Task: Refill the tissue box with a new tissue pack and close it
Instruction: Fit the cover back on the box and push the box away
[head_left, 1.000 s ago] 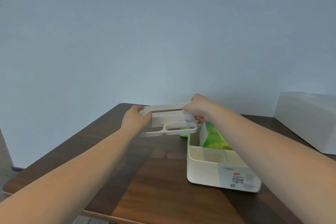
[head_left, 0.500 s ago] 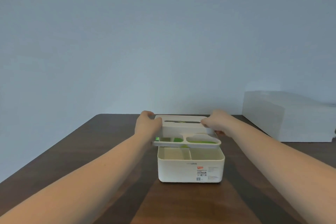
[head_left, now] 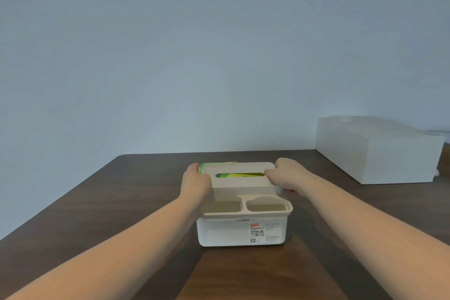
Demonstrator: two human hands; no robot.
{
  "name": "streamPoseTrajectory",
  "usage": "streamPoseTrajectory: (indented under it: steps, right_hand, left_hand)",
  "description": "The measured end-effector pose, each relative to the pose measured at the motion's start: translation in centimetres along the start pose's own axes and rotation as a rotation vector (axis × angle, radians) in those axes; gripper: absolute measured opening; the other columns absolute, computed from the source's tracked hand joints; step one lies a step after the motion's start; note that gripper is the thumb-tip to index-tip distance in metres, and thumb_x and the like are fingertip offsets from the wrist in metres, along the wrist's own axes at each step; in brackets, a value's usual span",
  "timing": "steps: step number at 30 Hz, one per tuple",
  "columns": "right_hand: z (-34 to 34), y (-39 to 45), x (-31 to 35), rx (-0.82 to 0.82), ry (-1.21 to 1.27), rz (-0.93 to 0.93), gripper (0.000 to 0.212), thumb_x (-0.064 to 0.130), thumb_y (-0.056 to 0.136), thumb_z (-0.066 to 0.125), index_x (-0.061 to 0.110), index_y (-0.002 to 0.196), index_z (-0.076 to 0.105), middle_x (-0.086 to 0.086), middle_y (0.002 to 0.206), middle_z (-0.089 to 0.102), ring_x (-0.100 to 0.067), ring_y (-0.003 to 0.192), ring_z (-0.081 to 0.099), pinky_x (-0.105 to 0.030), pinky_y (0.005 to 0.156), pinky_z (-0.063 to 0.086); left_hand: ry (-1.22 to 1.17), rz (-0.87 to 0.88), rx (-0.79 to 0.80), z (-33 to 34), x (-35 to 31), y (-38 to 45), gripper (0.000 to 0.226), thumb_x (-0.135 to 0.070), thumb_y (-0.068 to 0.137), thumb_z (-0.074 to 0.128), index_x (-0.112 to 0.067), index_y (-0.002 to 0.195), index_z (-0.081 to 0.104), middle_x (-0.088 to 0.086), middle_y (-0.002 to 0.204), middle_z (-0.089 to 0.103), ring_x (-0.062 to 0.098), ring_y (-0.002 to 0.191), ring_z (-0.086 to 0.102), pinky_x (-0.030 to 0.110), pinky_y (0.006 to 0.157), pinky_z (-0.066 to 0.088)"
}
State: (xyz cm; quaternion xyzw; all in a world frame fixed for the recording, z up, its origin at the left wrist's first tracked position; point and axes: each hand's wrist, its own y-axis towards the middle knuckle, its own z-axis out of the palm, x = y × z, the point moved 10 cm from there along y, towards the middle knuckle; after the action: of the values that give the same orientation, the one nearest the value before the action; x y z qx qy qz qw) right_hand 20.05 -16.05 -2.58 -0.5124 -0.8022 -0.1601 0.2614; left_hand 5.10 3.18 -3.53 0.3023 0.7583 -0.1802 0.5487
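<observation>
Lowered since half a second ago: the white plastic lid [head_left: 239, 184], then held clear above the white plastic tissue box [head_left: 241, 231], now sits down on the box rim, and the view has drawn nearer to both.

Item 1. Tissue box, rectangular, rounded corners, standing upright on the dark brown wooden table [head_left: 109, 202], near its middle. Printed label [head_left: 258, 231] with a red tag and barcode on the near wall.

Item 2. Lid, raised rear section with a long dispensing slot [head_left: 239, 175]; lower front section with two rounded openings side by side. Whether it is fully seated at the rear cannot be told.

Item 3. Green tissue pack [head_left: 237, 175], inside the box, visible through the slot; a green edge also shows at the rear left corner, just beyond the lid.

Item 4. Left hand [head_left: 196, 180], closed around the left end of the lid's raised section, fingers wrapped to the far side.

Item 5. Right hand [head_left: 285, 175], gripping the right end of the same section, thumb resting on top beside the slot.

Item 6. Large white rectangular container [head_left: 377, 151], far right of the table, well apart from the box.

Item 7. Pale blue-grey wall [head_left: 219, 44], plain, behind the table.
</observation>
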Motion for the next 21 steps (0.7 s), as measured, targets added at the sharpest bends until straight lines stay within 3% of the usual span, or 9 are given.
streamPoseTrajectory:
  steps: [1, 3, 8, 12, 15, 16, 18, 20, 21]
  right_hand:
    - [0.1, 0.1, 0.1, -0.006, -0.013, -0.001, 0.027, 0.022, 0.093, 0.044, 0.019, 0.067, 0.038, -0.004, 0.071, 0.049, -0.023, 0.060, 0.047, -0.023, 0.049, 0.036]
    - [0.2, 0.3, 0.2, -0.018, -0.062, -0.005, 0.021, 0.020, 0.094, 0.041, 0.016, 0.073, 0.043, -0.004, 0.074, 0.051, -0.025, 0.066, 0.051, -0.025, 0.050, 0.038]
    - [0.8, 0.8, -0.1, -0.018, -0.103, 0.022, 0.013, 0.012, 0.091, 0.040, 0.010, 0.094, 0.053, -0.007, 0.080, 0.057, -0.025, 0.066, 0.054, -0.025, 0.052, 0.040]
    - [1.0, 1.4, -0.5, -0.003, -0.072, 0.044, 0.016, 0.005, 0.089, 0.040, 0.010, 0.096, 0.054, -0.010, 0.080, 0.056, -0.024, 0.061, 0.051, -0.026, 0.049, 0.039]
    - [1.2, 1.9, -0.5, 0.015, -0.114, 0.062, 0.015, 0.000, 0.086, 0.044, 0.008, 0.090, 0.055, -0.011, 0.077, 0.056, -0.025, 0.059, 0.050, -0.026, 0.048, 0.038]
    - [1.3, 2.1, -0.5, 0.027, -0.137, 0.071, 0.013, -0.002, 0.084, 0.045, 0.007, 0.084, 0.054, -0.012, 0.074, 0.055, -0.025, 0.057, 0.050, -0.026, 0.047, 0.038]
    - [1.6, 2.6, -0.5, 0.049, -0.184, 0.082, 0.017, -0.006, 0.081, 0.047, 0.007, 0.070, 0.048, -0.012, 0.065, 0.051, -0.023, 0.051, 0.047, -0.026, 0.045, 0.036]
    - [1.8, 2.9, -0.3, 0.064, -0.209, 0.074, 0.025, -0.006, 0.083, 0.046, 0.008, 0.063, 0.044, -0.011, 0.060, 0.047, -0.021, 0.049, 0.045, -0.027, 0.045, 0.035]
    - [1.8, 3.0, -0.2, 0.070, -0.232, 0.080, 0.026, -0.006, 0.083, 0.046, 0.008, 0.061, 0.044, -0.011, 0.059, 0.047, -0.021, 0.048, 0.045, -0.028, 0.044, 0.034]
  left_hand:
    - [-0.015, 0.009, 0.025, 0.2, -0.1, -0.1, 0.047, 0.006, 0.087, 0.028, -0.014, 0.123, 0.051, 0.008, 0.112, 0.056, 0.023, 0.080, 0.047, 0.015, 0.052, 0.041]
    - [-0.008, 0.009, 0.050, 0.2, -0.2, -0.2, 0.031, 0.009, 0.085, 0.026, -0.013, 0.085, 0.047, 0.004, 0.073, 0.047, 0.018, 0.058, 0.038, 0.010, 0.027, 0.029]
    - [0.015, -0.004, 0.119, 0.6, -0.6, -0.5, 0.040, 0.012, 0.085, 0.026, -0.016, 0.061, 0.040, 0.001, 0.059, 0.037, 0.016, 0.051, 0.031, 0.009, 0.023, 0.022]
    - [0.008, -0.044, 0.119, 0.8, 0.2, 0.7, 0.030, 0.010, 0.085, 0.028, -0.011, 0.071, 0.044, 0.001, 0.063, 0.039, 0.016, 0.053, 0.032, 0.017, 0.032, 0.031]
    - [0.002, -0.077, 0.119, 1.0, 1.3, 1.9, 0.030, 0.006, 0.084, 0.029, 0.000, 0.084, 0.058, 0.001, 0.064, 0.038, 0.017, 0.053, 0.032, 0.025, 0.048, 0.023]
    - [-0.004, -0.076, 0.110, 1.1, 1.4, 2.4, 0.034, 0.005, 0.085, 0.029, 0.007, 0.102, 0.059, 0.002, 0.065, 0.040, 0.017, 0.054, 0.032, 0.025, 0.048, 0.023]
    - [0.012, -0.075, 0.117, 1.3, 1.5, 2.9, 0.043, 0.002, 0.088, 0.029, 0.005, 0.122, 0.055, 0.010, 0.075, 0.056, 0.016, 0.056, 0.036, 0.026, 0.047, 0.025]
    - [0.027, -0.078, 0.132, 1.4, 1.5, 3.1, 0.044, 0.002, 0.089, 0.030, 0.003, 0.123, 0.058, 0.016, 0.084, 0.064, 0.015, 0.055, 0.038, 0.026, 0.046, 0.027]
    - [0.032, -0.081, 0.138, 1.3, 1.4, 3.1, 0.043, 0.003, 0.089, 0.030, 0.005, 0.121, 0.057, 0.013, 0.076, 0.062, 0.015, 0.053, 0.038, 0.026, 0.046, 0.027]
